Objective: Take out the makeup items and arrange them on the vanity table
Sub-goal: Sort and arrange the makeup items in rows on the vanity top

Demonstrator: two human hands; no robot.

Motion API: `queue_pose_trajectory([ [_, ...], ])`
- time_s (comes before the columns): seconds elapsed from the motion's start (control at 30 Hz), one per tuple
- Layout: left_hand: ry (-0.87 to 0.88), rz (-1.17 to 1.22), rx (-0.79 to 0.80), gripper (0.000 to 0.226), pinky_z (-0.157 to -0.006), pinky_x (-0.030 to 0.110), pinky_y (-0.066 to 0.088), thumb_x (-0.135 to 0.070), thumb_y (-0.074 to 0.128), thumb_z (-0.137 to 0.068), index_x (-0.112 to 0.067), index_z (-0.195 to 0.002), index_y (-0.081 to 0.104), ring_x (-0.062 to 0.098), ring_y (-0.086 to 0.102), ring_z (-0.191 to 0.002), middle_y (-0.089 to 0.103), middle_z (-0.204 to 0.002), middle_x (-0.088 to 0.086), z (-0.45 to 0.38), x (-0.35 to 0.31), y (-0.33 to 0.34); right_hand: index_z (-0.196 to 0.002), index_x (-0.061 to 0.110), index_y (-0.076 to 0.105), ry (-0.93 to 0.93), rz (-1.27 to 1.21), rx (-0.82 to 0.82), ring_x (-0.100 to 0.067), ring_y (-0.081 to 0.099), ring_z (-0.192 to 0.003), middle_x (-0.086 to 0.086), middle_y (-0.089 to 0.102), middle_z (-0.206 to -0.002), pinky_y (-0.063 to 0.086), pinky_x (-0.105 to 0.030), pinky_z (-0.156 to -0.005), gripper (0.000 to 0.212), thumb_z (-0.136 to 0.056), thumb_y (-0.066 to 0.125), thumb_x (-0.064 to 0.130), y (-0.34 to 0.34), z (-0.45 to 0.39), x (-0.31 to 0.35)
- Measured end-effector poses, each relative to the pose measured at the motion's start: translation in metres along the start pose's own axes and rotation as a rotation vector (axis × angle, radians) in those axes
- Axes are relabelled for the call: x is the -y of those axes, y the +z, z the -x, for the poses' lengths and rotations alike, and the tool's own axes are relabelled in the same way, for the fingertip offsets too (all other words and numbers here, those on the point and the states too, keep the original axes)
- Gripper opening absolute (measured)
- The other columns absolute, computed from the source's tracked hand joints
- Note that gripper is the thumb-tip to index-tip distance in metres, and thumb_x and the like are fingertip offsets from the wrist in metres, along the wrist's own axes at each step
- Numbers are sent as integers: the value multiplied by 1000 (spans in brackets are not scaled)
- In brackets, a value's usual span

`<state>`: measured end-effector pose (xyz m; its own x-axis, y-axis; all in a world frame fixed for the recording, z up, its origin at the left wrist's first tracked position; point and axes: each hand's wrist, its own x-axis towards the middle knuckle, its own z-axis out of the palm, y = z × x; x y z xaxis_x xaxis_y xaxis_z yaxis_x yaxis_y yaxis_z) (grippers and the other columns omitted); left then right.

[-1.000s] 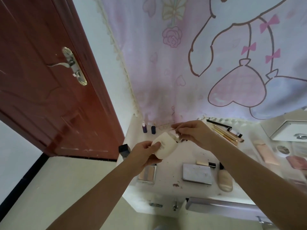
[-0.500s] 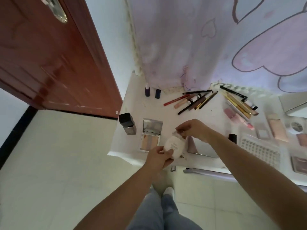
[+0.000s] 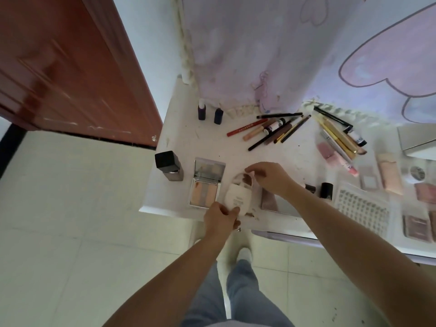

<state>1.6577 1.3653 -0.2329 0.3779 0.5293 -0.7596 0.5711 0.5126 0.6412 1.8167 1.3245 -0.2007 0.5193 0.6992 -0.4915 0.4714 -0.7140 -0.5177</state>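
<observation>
While both hands [image 3: 245, 197] curl, compact [image 3: 238, 197] opens.

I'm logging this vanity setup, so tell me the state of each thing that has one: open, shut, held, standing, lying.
White compact: lid up, on the table.
Left hand: grips the compact's near edge.
Right hand: fingers on the lid.
Palette: open, lying flat.
Black-capped bottle: capped, standing.
Two small bottles: capped, standing.
Pencils: lying loose.
</observation>
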Motion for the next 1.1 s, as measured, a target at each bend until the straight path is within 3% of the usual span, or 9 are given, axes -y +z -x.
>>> queue_pose_trajectory([
  [0.17,41,-146,-37,28,-60,30,55,-27,63,-86,-12,-70,45,14,60,-52,62,-71,7,16,11,-2,-102,7,67,-217,320,-267,-33,58,-105,-11,66,-108,44,-38,-90,23,-81,62,15,1,48,-41],
  [0.27,124,-303,-111,29,-71,36,55,-29,61,-87,-15,-67,45,18,63,-57,60,-65,2,26,22,-2,-131,20,44,-147,585,-81,-26,40,-125,-3,44,-136,33,-41,-102,56,-82,58,43,3,74,-59],
  [0.37,241,-435,-119,27,-71,32,51,-27,58,-88,-21,-66,43,24,65,-75,58,-68,-1,36,28,7,-139,24,25,-131,686,-39,-22,23,-134,0,20,-147,24,-35,-108,61,-87,50,45,6,81,-75],
  [0.5,292,-609,100,19,-75,30,52,-25,59,-87,-23,-73,47,19,61,-75,56,-69,-5,49,36,27,-133,24,35,-161,637,-86,-26,22,-134,-7,23,-146,28,-38,-105,48,-88,49,37,8,79,-82],
  [0.63,348,-666,97,9,-82,27,47,-21,58,-88,-14,-93,57,23,62,-90,62,-88,4,56,23,40,-129,23,39,-188,628,-20,-28,34,-124,-8,37,-133,30,-39,-101,52,-83,56,39,2,73,-87],
  [0.77,360,-538,73,44,-63,18,45,-18,64,-84,-7,-123,47,17,54,-89,53,-103,4,64,-1,48,-131,20,41,-272,473,54,-22,40,-122,-1,43,-134,31,-33,-103,58,-80,63,39,-13,76,-86],
  [0.93,328,-243,180,86,-90,26,46,-3,75,-72,-8,-143,25,14,47,-111,42,-136,6,65,-22,45,-114,16,57,-438,104,29,3,51,-89,8,54,-100,34,-6,-73,52,-70,69,41,-44,99,-86],
  [1.0,321,-229,266,82,-86,20,48,2,72,-74,-7,-142,26,13,48,-112,46,-132,4,68,-28,45,-111,15,60,-461,40,-20,4,48,-80,10,53,-95,36,-2,-68,48,-69,71,36,-54,110,-83],
  [1.1,371,-171,350,71,-70,13,51,12,64,-76,-2,-138,32,10,56,-97,56,-109,-3,75,-36,48,-104,13,65,-524,-22,-94,-6,52,-81,9,58,-91,37,-2,-69,64,-58,55,56,-68,123,-77],
])
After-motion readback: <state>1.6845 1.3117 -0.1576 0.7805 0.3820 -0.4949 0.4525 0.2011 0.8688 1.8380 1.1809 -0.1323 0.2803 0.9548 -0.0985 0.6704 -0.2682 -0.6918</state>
